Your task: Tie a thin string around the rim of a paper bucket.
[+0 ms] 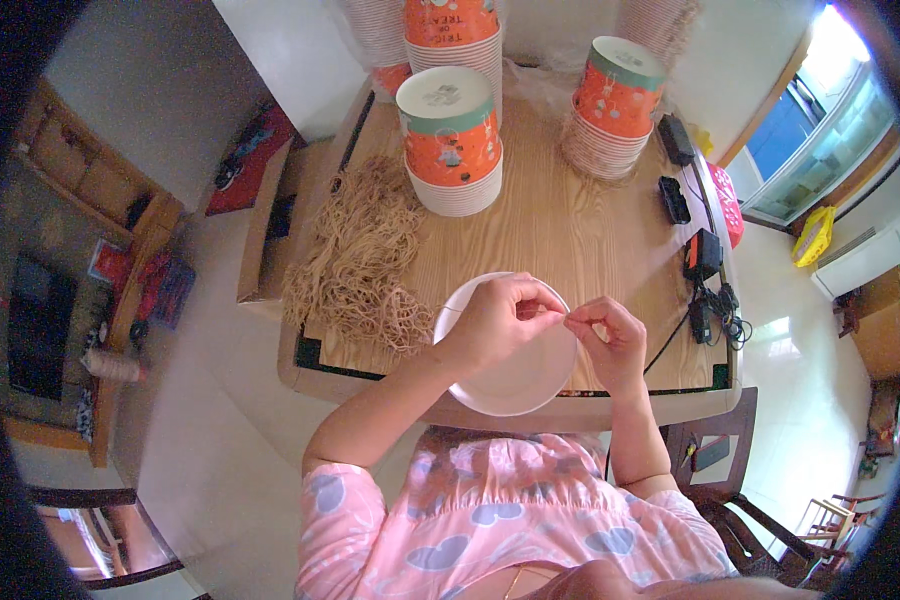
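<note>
A white paper bucket point(515, 385) is at the table's near edge, its round mouth facing up. My left hand point(505, 315) reaches over the mouth with thumb and fingers pinched at the bucket's right rim. There it meets my right hand point(612, 338), also pinched, just outside the rim. Whatever sits between the fingertips is too small to make out. A thin strand of cord shows by the bucket's left rim. Left of the bucket lies a loose heap of tan cord point(365, 260).
Upside-down stacks of orange-and-white paper buckets stand behind, one in the middle point(452, 150) and one at right point(618, 95). Black adapters with cables point(705, 255) lie along the table's right side. A cardboard box point(260, 255) is left of the table, a dark chair point(715, 450) at right.
</note>
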Available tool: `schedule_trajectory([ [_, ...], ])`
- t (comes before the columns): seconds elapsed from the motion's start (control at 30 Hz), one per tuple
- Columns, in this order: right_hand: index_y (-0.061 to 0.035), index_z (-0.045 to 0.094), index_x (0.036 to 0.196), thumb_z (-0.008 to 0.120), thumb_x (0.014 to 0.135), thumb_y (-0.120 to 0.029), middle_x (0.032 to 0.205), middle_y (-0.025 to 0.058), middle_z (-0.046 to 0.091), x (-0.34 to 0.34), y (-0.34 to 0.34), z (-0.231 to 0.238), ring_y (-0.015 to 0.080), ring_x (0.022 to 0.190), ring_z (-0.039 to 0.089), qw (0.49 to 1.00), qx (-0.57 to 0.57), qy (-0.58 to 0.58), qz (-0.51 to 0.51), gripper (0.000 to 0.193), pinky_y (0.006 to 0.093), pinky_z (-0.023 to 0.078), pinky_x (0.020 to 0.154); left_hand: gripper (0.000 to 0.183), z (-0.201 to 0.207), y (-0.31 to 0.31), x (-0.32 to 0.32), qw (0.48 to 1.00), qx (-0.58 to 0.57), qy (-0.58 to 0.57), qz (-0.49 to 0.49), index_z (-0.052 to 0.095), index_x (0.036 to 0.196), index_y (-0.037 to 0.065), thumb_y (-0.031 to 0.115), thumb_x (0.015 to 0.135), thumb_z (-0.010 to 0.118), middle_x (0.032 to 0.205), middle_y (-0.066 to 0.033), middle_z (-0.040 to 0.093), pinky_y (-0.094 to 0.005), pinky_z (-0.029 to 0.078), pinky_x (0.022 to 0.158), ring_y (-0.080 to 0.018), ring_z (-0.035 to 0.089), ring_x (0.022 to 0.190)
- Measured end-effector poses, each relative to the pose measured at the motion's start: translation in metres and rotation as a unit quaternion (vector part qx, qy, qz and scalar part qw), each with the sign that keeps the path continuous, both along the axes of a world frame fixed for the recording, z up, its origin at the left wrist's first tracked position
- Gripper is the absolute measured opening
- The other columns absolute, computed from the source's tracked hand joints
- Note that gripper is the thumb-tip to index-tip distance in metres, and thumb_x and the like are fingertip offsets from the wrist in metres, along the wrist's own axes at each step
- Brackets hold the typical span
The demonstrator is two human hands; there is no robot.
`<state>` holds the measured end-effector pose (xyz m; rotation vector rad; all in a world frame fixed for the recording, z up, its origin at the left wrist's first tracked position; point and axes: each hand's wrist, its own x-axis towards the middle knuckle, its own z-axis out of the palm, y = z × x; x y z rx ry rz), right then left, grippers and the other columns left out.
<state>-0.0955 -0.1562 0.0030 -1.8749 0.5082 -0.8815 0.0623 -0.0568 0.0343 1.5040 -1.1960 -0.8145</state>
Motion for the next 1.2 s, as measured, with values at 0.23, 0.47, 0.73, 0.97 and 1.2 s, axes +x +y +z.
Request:
schedule_trajectory([
  [0.23, 0.0004, 0.060, 0.075, 0.061, 0.086, -0.011, 0.070, 0.0063, 0.060, -0.001, -0.004, -0.007, 0.0142, 0.065, 0.057, 0.999, 0.031, 0.026, 0.032, 0.016, 0.0260, 0.044, 0.059, 0.009, -0.001, -0.002, -0.007, 0.999, -0.043, -0.012, 0.009, 0.067, 0.083, 0.002, 0.008, 0.076, 0.067, 0.076, -0.0072, 0.061, -0.0291, 0.046, 0.061, -0.0171, 0.059, 0.067],
  [0.47, -0.0019, 0.052, 0.082, 0.044, 0.097, -0.021, 0.071, 0.0017, 0.052, 0.004, -0.015, -0.020, 0.0084, 0.065, 0.048, 0.992, 0.128, -0.006, -0.009, 0.026, 0.0231, 0.040, 0.059, 0.010, -0.021, -0.003, -0.004, 0.970, -0.055, -0.224, 0.069, 0.062, 0.073, 0.001, 0.009, 0.073, 0.068, 0.071, -0.0091, 0.058, -0.0340, 0.044, 0.059, -0.0220, 0.056, 0.063],
  [0.73, -0.0027, 0.054, 0.080, 0.046, 0.097, -0.021, 0.071, 0.0002, 0.053, 0.012, -0.024, -0.049, 0.0073, 0.063, 0.048, 0.982, 0.186, 0.004, 0.019, 0.026, 0.0226, 0.040, 0.057, 0.011, -0.026, -0.008, -0.004, 0.971, -0.012, -0.224, 0.084, 0.062, 0.073, 0.002, 0.011, 0.075, 0.067, 0.073, -0.0108, 0.059, -0.0364, 0.045, 0.062, -0.0260, 0.058, 0.067],
  [0.97, -0.0016, 0.060, 0.092, 0.049, 0.095, -0.017, 0.077, -0.0007, 0.059, 0.016, -0.020, -0.043, 0.0057, 0.069, 0.052, 0.976, 0.210, 0.034, 0.047, 0.019, 0.0210, 0.043, 0.060, 0.011, -0.027, -0.009, -0.004, 0.970, -0.008, -0.227, 0.083, 0.063, 0.073, 0.002, 0.011, 0.075, 0.067, 0.074, -0.0114, 0.059, -0.0377, 0.045, 0.064, -0.0272, 0.059, 0.068],
  [1.2, -0.0023, 0.061, 0.099, 0.052, 0.094, -0.016, 0.084, -0.0007, 0.061, 0.014, -0.020, -0.045, 0.0055, 0.074, 0.053, 0.973, 0.217, 0.034, 0.067, 0.017, 0.0203, 0.044, 0.063, 0.009, -0.028, -0.008, -0.004, 0.965, -0.003, -0.255, 0.064, 0.064, 0.073, 0.004, 0.013, 0.078, 0.063, 0.080, -0.0101, 0.062, -0.0402, 0.048, 0.066, -0.0285, 0.061, 0.072],
])
